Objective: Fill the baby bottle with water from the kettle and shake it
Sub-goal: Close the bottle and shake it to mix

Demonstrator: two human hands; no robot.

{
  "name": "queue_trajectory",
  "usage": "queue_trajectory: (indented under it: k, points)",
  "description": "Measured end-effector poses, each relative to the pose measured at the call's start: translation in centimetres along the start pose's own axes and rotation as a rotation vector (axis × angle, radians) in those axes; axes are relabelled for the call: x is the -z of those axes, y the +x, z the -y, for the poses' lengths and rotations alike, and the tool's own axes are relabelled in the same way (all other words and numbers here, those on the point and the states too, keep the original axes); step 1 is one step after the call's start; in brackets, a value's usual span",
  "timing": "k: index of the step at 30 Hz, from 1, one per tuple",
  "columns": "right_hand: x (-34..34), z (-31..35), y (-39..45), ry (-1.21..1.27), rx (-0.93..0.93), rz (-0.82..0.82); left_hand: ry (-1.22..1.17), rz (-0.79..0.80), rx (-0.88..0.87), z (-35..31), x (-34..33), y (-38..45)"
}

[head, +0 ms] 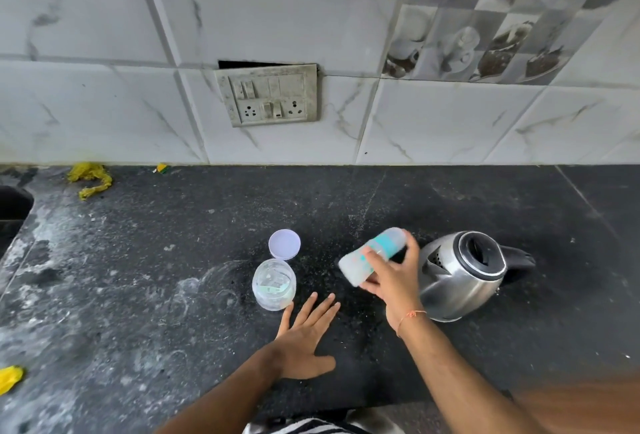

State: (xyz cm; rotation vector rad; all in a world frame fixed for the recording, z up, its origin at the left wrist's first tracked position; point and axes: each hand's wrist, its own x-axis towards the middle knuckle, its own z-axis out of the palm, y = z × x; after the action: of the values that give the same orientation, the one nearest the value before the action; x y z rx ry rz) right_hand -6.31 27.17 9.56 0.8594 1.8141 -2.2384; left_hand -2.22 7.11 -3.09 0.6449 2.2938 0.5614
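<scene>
While the baby bottle (372, 255) is blurred and tilted above the dark countertop (173, 260), the shaking step looks underway. The right hand (391, 278) wraps its fingers round the bottle's middle, just left of the steel kettle (460, 274), whose lid stands open. To do this well, I judge the grip should stay firm around the body, the cap sealed, and the swing kept clear of the kettle's spout. Whether the bottle is capped cannot be told through the blur. The left hand (304, 336) lies flat on the countertop, fingers spread, gripping nothing, beside a clear plastic jar (273, 284) with its lilac lid (284, 244) lying just behind. Yellow scraps (90, 179) sit near the back left edge.
</scene>
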Motion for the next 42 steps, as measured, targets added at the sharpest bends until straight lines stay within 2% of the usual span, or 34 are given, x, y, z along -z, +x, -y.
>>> queue_trajectory:
  k: [3, 4, 6, 7, 11, 13, 15, 18, 19, 20, 21, 22, 26, 28, 30, 33, 35, 37, 39, 40, 41, 42]
  points:
    - [-0.5, -0.2, -0.8, -0.034, -0.165, 0.118, 0.024, 0.019, -0.010, 0.1, 0.1, -0.3]
    - [-0.5, -0.4, -0.7, -0.109, -0.126, 0.116, 0.017, 0.023, -0.011, 0.1, 0.2, -0.2]
    - [-0.2, -0.5, -0.4, -0.052, 0.015, 0.021, 0.000, 0.015, -0.003, -0.1, 0.2, -0.1]
    - [-0.1, -0.5, -0.1, 0.002, 0.000, -0.015, -0.001, 0.000, 0.002, -0.2, 0.1, -0.1]
    - [-0.5, -0.5, -0.8, -0.103, -0.134, 0.131, 0.025, 0.009, -0.010, 0.0, 0.1, -0.2]
    - [-0.3, -0.4, -0.7, -0.089, 0.004, 0.046, 0.013, 0.011, -0.007, 0.0, 0.3, -0.1]
    - [0.0, -0.4, -0.3, -0.006, -0.025, 0.000, 0.014, -0.008, 0.003, 0.0, -0.1, 0.0]
    - [-0.3, -0.3, -1.1, -0.061, -0.142, 0.130, 0.039, 0.010, -0.006, 0.1, -0.1, -0.2]
    - [-0.4, -0.3, -0.9, -0.144, -0.093, 0.137, 0.036, 0.011, -0.008, 0.1, 0.0, -0.2]
    - [-0.3, -0.4, -0.9, -0.129, 0.015, 0.084, 0.027, 0.011, -0.005, 0.1, 0.1, -0.1]
    - [-0.1, -0.2, -0.8, -0.038, 0.037, 0.026, 0.017, 0.003, 0.000, 0.0, 0.1, -0.1]
    - [0.2, -0.3, -0.4, 0.023, 0.023, -0.018, 0.014, -0.009, 0.006, -0.1, -0.1, 0.0]
    - [0.0, -0.5, -1.3, -0.102, -0.142, 0.150, 0.026, 0.006, -0.010, 0.1, 0.0, -0.1]
    - [0.1, -0.7, -1.1, -0.095, 0.002, 0.053, -0.010, 0.009, -0.008, 0.1, 0.2, 0.1]
    - [0.4, -0.8, -0.5, -0.001, -0.017, -0.018, -0.041, -0.010, 0.002, 0.1, 0.0, 0.3]
    - [-0.2, -1.0, -1.4, -0.066, -0.161, 0.127, -0.072, 0.005, 0.000, 0.3, 0.1, 0.0]
    - [-0.3, -1.2, -1.1, -0.131, -0.038, 0.079, -0.118, 0.004, -0.010, 0.2, 0.5, 0.0]
    - [0.1, -1.2, -0.6, 0.020, -0.013, -0.026, -0.158, -0.016, -0.008, 0.0, 0.5, -0.2]
    - [-0.4, -1.1, -1.0, 0.014, -0.080, 0.069, -0.143, -0.012, 0.007, 0.0, 0.4, -0.4]
    - [-0.4, -1.1, -1.3, 0.020, -0.172, 0.105, -0.133, -0.008, 0.009, 0.1, 0.4, -0.4]
    - [-0.4, -1.1, -1.2, -0.025, -0.191, 0.140, -0.137, -0.008, 0.005, 0.1, 0.6, -0.4]
    - [-0.4, -1.2, -1.1, -0.098, -0.112, 0.120, -0.156, -0.007, 0.000, 0.2, 0.6, -0.4]
